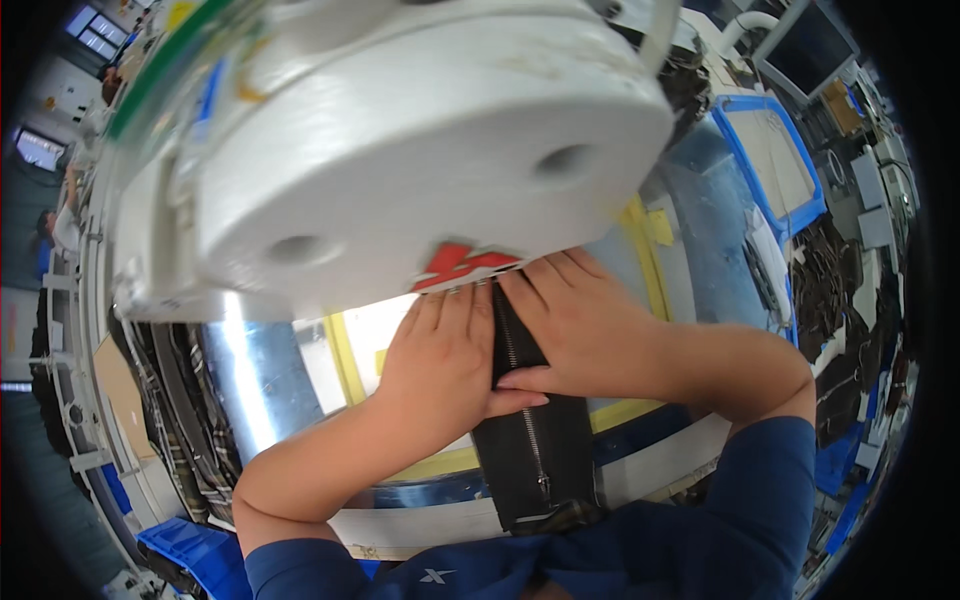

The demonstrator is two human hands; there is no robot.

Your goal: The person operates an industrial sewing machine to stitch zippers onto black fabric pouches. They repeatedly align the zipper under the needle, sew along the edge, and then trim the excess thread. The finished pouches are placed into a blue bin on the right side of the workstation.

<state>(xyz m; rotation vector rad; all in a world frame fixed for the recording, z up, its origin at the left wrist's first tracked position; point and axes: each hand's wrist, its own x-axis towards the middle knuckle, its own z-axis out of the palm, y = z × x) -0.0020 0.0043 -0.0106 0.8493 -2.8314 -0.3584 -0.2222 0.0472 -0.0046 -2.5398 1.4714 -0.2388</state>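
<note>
A black fabric strip [525,450] with a metal zipper [536,440] runs from under the white sewing machine head [400,170] toward my body. My left hand [435,360] lies flat on its left side, fingers stretched forward and thumb reaching to the zipper's line. My right hand [585,335] rests flat on the right side, its fingertips at the machine's lower edge and its thumb across the strip near my left thumb. The machine head hides what lies beneath it and some fingertips. The zipper pull sits near the strip's lower end.
A metal work surface [250,380] has yellow taped borders. Dark plaid garments [185,400] lie left, above a blue bin [195,560]. A blue-rimmed frame [765,160], dark fabric piles [830,300] and a monitor [805,50] are right. A co-worker [60,225] appears at far left.
</note>
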